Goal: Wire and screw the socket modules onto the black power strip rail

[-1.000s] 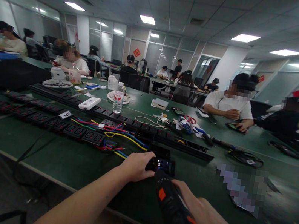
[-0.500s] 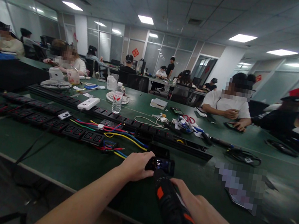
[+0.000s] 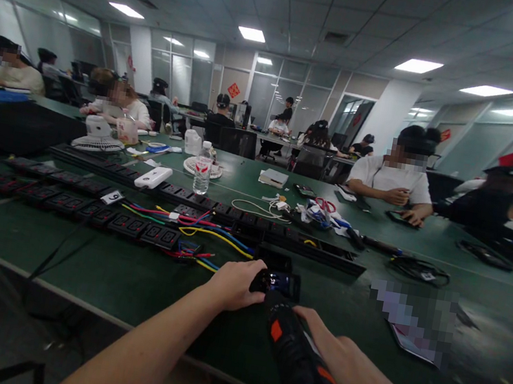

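Observation:
My right hand (image 3: 328,338) grips a black cordless drill (image 3: 294,362) with orange marks, its front end pointing away from me. The drill's nose is at a small black plastic housing (image 3: 290,285); the bit's tip is hidden. Closed on the housing's left side, my left hand (image 3: 237,282) steadies it on the green table. Blue and yellow wires (image 3: 235,247) run from the left toward the housing. Left of my left hand lies a black power strip (image 3: 121,223) with several sockets and loose wire ends.
Behind the housing stretches another long black power strip (image 3: 274,229). A water bottle (image 3: 202,170), a white fan (image 3: 98,136) and red-handled scissors (image 3: 326,205) are farther back. A phone-like slab (image 3: 413,343) lies at right. Across the table sits a person in white (image 3: 392,175).
Both hands, the drill and the housing stay nearly in place, and the view shifts only slightly. Far back, a standing person has shifted a little to the left.

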